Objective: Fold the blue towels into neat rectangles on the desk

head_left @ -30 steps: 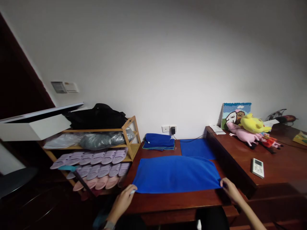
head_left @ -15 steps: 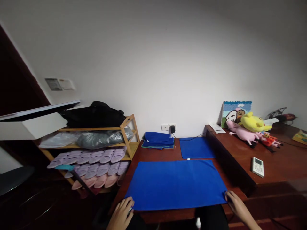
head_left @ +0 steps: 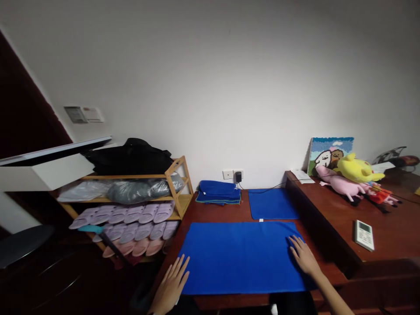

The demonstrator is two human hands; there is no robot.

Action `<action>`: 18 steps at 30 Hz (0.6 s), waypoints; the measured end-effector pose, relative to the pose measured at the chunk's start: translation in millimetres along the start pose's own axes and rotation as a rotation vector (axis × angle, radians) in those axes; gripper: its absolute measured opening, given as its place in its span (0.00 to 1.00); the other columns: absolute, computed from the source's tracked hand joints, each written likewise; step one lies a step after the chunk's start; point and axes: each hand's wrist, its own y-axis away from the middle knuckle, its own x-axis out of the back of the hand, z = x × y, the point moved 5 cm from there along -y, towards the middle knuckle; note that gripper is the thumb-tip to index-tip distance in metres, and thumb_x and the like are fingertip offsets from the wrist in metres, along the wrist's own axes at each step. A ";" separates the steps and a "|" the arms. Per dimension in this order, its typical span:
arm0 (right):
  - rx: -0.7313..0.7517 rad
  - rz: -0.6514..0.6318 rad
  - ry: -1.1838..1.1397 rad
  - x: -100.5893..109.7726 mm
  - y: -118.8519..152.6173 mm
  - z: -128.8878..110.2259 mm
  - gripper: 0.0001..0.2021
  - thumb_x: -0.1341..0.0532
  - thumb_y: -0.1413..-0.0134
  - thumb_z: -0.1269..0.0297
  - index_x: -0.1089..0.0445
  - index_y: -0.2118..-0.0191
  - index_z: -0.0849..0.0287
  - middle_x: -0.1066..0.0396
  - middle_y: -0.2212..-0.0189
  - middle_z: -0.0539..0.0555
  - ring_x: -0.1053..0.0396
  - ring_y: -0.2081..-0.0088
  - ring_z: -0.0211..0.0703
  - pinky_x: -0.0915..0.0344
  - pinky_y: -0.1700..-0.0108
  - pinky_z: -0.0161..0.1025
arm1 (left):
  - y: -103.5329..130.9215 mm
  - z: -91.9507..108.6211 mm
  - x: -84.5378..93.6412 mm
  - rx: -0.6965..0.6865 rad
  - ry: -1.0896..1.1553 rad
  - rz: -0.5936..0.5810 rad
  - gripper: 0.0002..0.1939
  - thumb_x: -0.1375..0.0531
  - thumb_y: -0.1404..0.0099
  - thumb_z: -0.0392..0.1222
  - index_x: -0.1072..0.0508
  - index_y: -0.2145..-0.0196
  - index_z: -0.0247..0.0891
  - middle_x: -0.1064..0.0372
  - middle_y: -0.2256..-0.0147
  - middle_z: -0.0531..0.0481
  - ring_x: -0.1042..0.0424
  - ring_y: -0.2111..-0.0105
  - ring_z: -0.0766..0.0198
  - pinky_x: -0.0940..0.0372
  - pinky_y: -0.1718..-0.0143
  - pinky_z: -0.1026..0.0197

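Observation:
A blue cloth (head_left: 241, 258) lies spread flat on the brown table (head_left: 213, 213), its near edge close to the table's front. My left hand (head_left: 172, 280) rests at the cloth's near left corner, fingers stretched out and palm down. On the right part of the cloth lies my right hand (head_left: 302, 256), fingers extended, with nothing held. Behind the spread cloth is a second blue cloth (head_left: 272, 203), laid flat with a small white tag at its near edge. A stack of folded blue cloths (head_left: 218, 191) sits at the back left, against the wall.
At the left stands a wooden rack (head_left: 179, 201) with slippers (head_left: 144, 213) and a black bag (head_left: 131, 157). The higher brown surface at right bears plush toys (head_left: 357, 169), a white remote (head_left: 364, 235) and a dog picture (head_left: 332, 153). A black plug (head_left: 238, 176) is in the wall socket.
My right hand has moved from the cloth's near right corner up and left onto the cloth, its fingers opening. My left hand has slid slightly up along the left edge, fingers now straighter.

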 end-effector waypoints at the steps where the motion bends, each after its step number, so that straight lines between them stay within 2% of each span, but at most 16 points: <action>1: -0.020 -0.027 0.043 -6.5 -6.1 0.6 0.33 0.56 0.33 0.47 0.35 0.32 0.56 0.40 0.30 0.57 0.45 0.29 0.53 0.49 0.27 0.53 | 2.7 -0.7 -4.7 0.011 -0.017 -0.022 0.29 0.54 0.24 0.51 0.42 0.29 0.50 0.44 0.29 0.51 0.43 0.30 0.57 0.43 0.32 0.48; 3: -0.061 -0.075 0.121 -18.2 -13.4 5.3 0.33 0.56 0.33 0.48 0.39 0.29 0.54 0.44 0.28 0.54 0.50 0.27 0.53 0.51 0.27 0.55 | 6.2 -3.0 -8.4 0.045 -0.032 -0.038 0.29 0.54 0.24 0.51 0.43 0.28 0.52 0.45 0.28 0.52 0.43 0.30 0.57 0.43 0.32 0.48; 6: -0.089 -0.066 0.199 -26.6 -18.7 12.0 0.32 0.56 0.33 0.48 0.39 0.30 0.50 0.42 0.29 0.53 0.48 0.28 0.53 0.53 0.27 0.57 | -2.7 -7.6 0.7 0.098 -0.033 -0.020 0.26 0.52 0.25 0.54 0.32 0.34 0.51 0.32 0.35 0.49 0.33 0.36 0.54 0.39 0.35 0.48; 8: -0.071 -0.020 0.211 -25.5 -24.9 10.7 0.31 0.57 0.32 0.47 0.37 0.30 0.50 0.39 0.30 0.54 0.45 0.29 0.53 0.54 0.27 0.57 | -22.1 -8.9 12.6 0.112 -0.026 0.019 0.25 0.52 0.25 0.54 0.25 0.41 0.48 0.23 0.44 0.47 0.27 0.42 0.53 0.36 0.38 0.48; 10: -0.050 0.005 0.213 -22.3 -36.7 4.6 0.31 0.59 0.31 0.48 0.37 0.30 0.51 0.39 0.30 0.54 0.45 0.29 0.52 0.54 0.27 0.56 | -51.2 -6.9 22.3 0.095 0.000 0.064 0.24 0.54 0.24 0.52 0.21 0.46 0.46 0.21 0.48 0.46 0.25 0.46 0.53 0.35 0.40 0.49; 12: -0.042 -0.010 0.223 -20.4 -53.8 -3.8 0.32 0.60 0.30 0.49 0.40 0.29 0.52 0.42 0.29 0.53 0.49 0.27 0.51 0.56 0.26 0.54 | -85.1 -2.4 24.2 0.065 0.036 0.084 0.24 0.54 0.25 0.49 0.21 0.46 0.43 0.22 0.46 0.45 0.26 0.44 0.54 0.34 0.40 0.50; 14: -0.056 -0.049 0.233 -21.7 -72.3 -10.4 0.32 0.60 0.30 0.50 0.43 0.27 0.52 0.47 0.27 0.52 0.53 0.26 0.51 0.57 0.26 0.54 | -116.7 2.3 17.6 0.034 0.061 0.087 0.25 0.53 0.25 0.49 0.24 0.42 0.43 0.26 0.41 0.45 0.28 0.40 0.54 0.35 0.37 0.51; 16: -0.082 -0.101 0.234 -27.5 -87.5 -12.2 0.32 0.59 0.30 0.50 0.46 0.26 0.52 0.50 0.26 0.51 0.56 0.25 0.52 0.58 0.26 0.54 | -140.0 4.1 4.0 0.006 0.068 0.074 0.26 0.52 0.26 0.50 0.29 0.36 0.44 0.32 0.35 0.46 0.34 0.35 0.53 0.38 0.34 0.49; 18: -0.105 -0.133 0.235 -36.3 -96.6 -9.1 0.32 0.59 0.30 0.50 0.48 0.26 0.49 0.52 0.25 0.50 0.57 0.25 0.52 0.58 0.26 0.55 | -152.8 0.3 -13.4 0.008 0.060 0.039 0.28 0.52 0.25 0.53 0.33 0.33 0.46 0.38 0.31 0.48 0.40 0.31 0.53 0.42 0.32 0.46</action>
